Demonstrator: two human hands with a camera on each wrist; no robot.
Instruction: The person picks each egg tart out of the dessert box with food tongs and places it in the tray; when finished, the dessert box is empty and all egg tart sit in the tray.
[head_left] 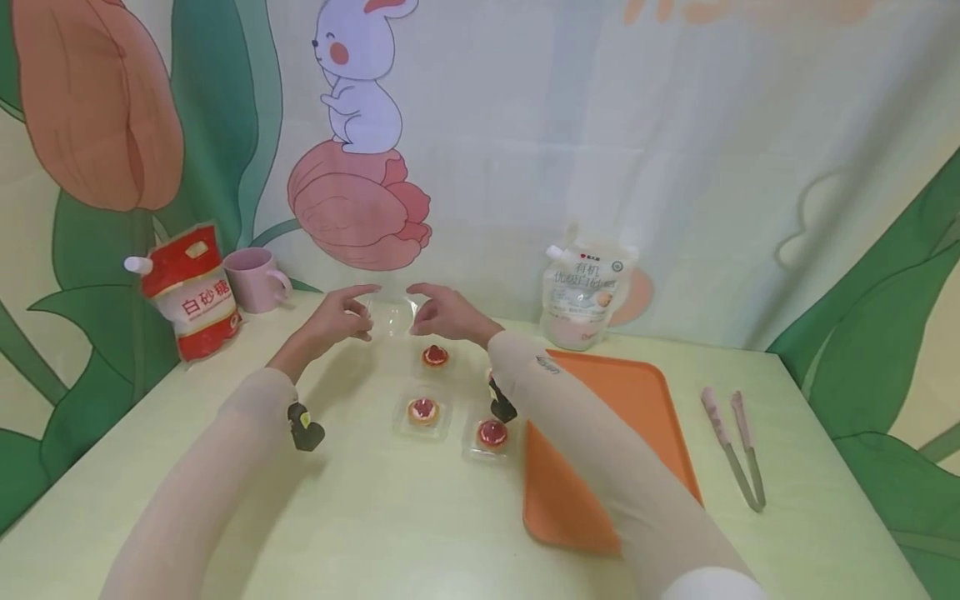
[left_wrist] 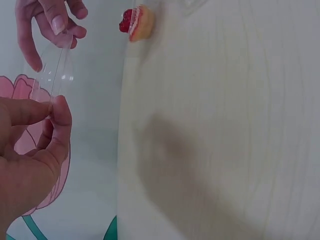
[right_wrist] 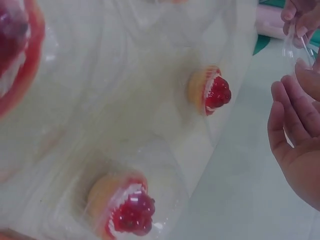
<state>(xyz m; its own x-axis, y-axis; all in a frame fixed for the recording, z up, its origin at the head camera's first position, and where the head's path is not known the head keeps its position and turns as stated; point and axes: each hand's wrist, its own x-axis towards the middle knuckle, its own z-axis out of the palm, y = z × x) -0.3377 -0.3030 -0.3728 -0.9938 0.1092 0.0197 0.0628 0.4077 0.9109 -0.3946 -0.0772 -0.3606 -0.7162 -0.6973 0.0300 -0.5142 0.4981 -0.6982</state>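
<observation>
Both hands hold up a clear plastic lid (head_left: 393, 317), raised near the wall curtain at the back of the table. My left hand (head_left: 335, 319) pinches its left edge between thumb and finger, close up in the left wrist view (left_wrist: 35, 135). At the opposite edge my right hand (head_left: 452, 315) grips with the thumb, other fingers spread around it. Just in front of the lid, a red-berry tart (head_left: 435, 356) sits in a clear plastic base. Nearer me are a middle tart (head_left: 423, 411) and a right tart (head_left: 492, 434), each in clear plastic packaging.
An orange tray (head_left: 637, 400) lies right of the tarts, partly under my right forearm. Tongs (head_left: 738, 450) rest farther right. A white pouch (head_left: 581, 296) stands behind the tray. At back left are a red-and-white sugar bag (head_left: 197, 296) and a pink mug (head_left: 255, 281).
</observation>
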